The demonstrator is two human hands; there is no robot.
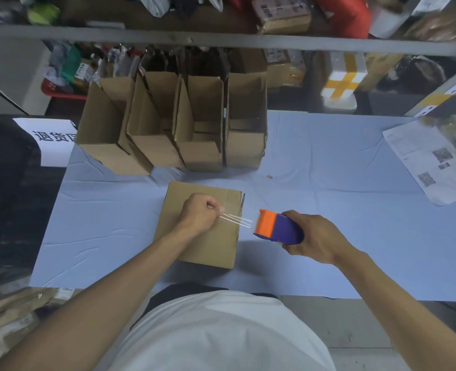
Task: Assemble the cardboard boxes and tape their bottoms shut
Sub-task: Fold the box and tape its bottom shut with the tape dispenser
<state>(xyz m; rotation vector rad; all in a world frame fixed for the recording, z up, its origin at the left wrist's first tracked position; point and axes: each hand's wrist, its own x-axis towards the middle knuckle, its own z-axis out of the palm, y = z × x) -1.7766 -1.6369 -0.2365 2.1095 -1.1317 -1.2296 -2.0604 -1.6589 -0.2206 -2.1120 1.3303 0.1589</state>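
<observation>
A brown cardboard box (192, 245) lies bottom-up on the blue table cover, right in front of me. My left hand (200, 212) hovers over the box top and pinches the free end of a strip of clear tape (236, 220). The tape stretches right to an orange and purple tape dispenser (277, 227), which my right hand (316, 238) grips just off the box's right edge. Several assembled open boxes (173, 124) stand in a row at the back of the table.
The blue table cover (342, 196) spreads wide to the right of the box. A printed sheet with codes (428, 167) lies at the far right. A white sign (51, 140) sits at the left. Shelves with parcels (283, 14) rise behind the table.
</observation>
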